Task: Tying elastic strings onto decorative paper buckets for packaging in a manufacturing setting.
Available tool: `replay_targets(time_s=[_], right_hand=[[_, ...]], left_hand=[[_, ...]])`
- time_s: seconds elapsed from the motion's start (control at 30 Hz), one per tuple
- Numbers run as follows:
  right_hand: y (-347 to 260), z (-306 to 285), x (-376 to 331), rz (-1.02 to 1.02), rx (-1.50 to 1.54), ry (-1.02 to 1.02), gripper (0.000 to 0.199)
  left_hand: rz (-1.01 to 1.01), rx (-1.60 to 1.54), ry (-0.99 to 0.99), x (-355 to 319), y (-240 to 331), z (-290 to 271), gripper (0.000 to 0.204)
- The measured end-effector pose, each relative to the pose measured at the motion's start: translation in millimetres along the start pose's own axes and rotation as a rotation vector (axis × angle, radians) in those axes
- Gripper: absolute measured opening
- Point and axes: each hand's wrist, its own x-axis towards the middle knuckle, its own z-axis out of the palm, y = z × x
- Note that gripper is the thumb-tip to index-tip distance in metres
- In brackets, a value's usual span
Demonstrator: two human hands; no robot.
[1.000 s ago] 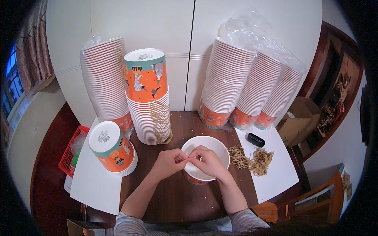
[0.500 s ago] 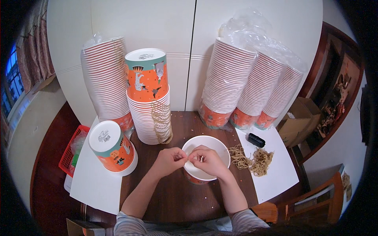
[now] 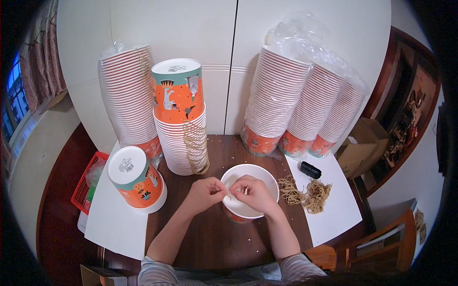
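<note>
A white-lined paper bucket (image 3: pixel 267 186) with an orange outside stands upright on the brown tabletop in front of me. Over its opening my left hand (image 3: pixel 205 195) and my right hand (image 3: pixel 255 194) meet, thumbs and fingertips pinched close together. A tiny pale bit seems to sit at the fingertips, too small to name. To the left, a short stack of upside-down orange and green buckets (image 3: pixel 138 183) rests near the table edge. Behind it rises a taller inverted stack (image 3: pixel 179 105), with thin tan loops (image 3: pixel 194 148) hanging down its right side.
Plastic-wrapped bucket stacks (image 3: pixel 276 95) stand at the back right, another wrapped stack (image 3: pixel 126 95) at the back left. Right of the bucket lie tangled tan loops (image 3: pixel 317 196) and a black object (image 3: pixel 310 169). Small white specks dot the tabletop. A red basket (image 3: pixel 88 181) sits beyond the left edge.
The fingers of my right hand have shifted very slightly at the pinch. Both arms, the bucket and the stacks have stayed in place.
</note>
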Motion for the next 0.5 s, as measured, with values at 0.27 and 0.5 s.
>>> replay_targets(time_s=[0.27,0.5], right_hand=[[-5.6,4.6,1.0,-0.021,-0.071,-0.029,0.012],[-7.5,6.2,0.8,-0.026,-0.085,-0.04,0.01]], left_hand=[[-0.015,0.052,-0.004,-0.5,1.7,-1.2,0.01],[0.014,-0.003,-0.043,-2.2,1.8,-2.5,0.008]])
